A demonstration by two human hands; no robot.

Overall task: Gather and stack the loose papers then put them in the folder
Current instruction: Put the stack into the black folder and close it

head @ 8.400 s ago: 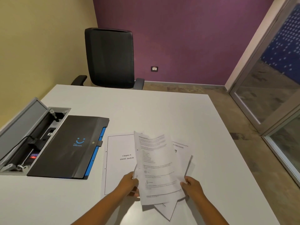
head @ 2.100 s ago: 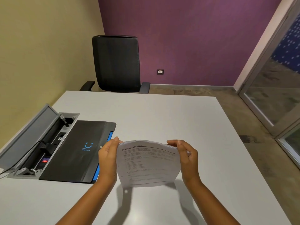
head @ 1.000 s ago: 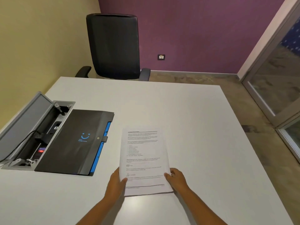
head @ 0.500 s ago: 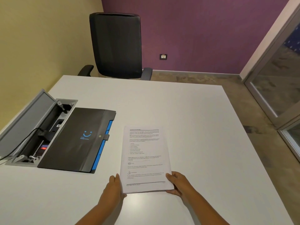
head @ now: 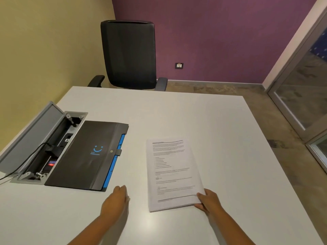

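Change since half a second ago: left hand (head: 115,200) has come off the near left corner of the paper stack (head: 172,172) and now sits to the left of it, between the stack and the folder (head: 86,154); right hand (head: 208,200) has stayed at the near right corner.
Left hand: released, fingers straight and together, pointing away from the person, just above or on the worktop (head: 177,114); I cannot tell which. It touches neither stack nor folder.
Right hand: fingers rest on the near right corner of the stack, thumb on the top sheet; whether it pinches the corner or only presses on it I cannot tell.
Paper stack: squared into one neat pile, lying flat on the white worktop, printed side up, its long side running away from the person and slightly tilted to the right. It lies to the right of the folder, apart from it.
Folder: black, shut, with a blue smile mark on the cover, a clasp tab on its right edge and blue showing along that edge. It lies flat at the left of the worktop.
Cable box (head: 44,144): grey hatch set in the worktop, lid raised, touching the folder's left edge; a black cable runs out of it.
Chair (head: 128,55): black, at the far side of the worktop, against the purple wall.
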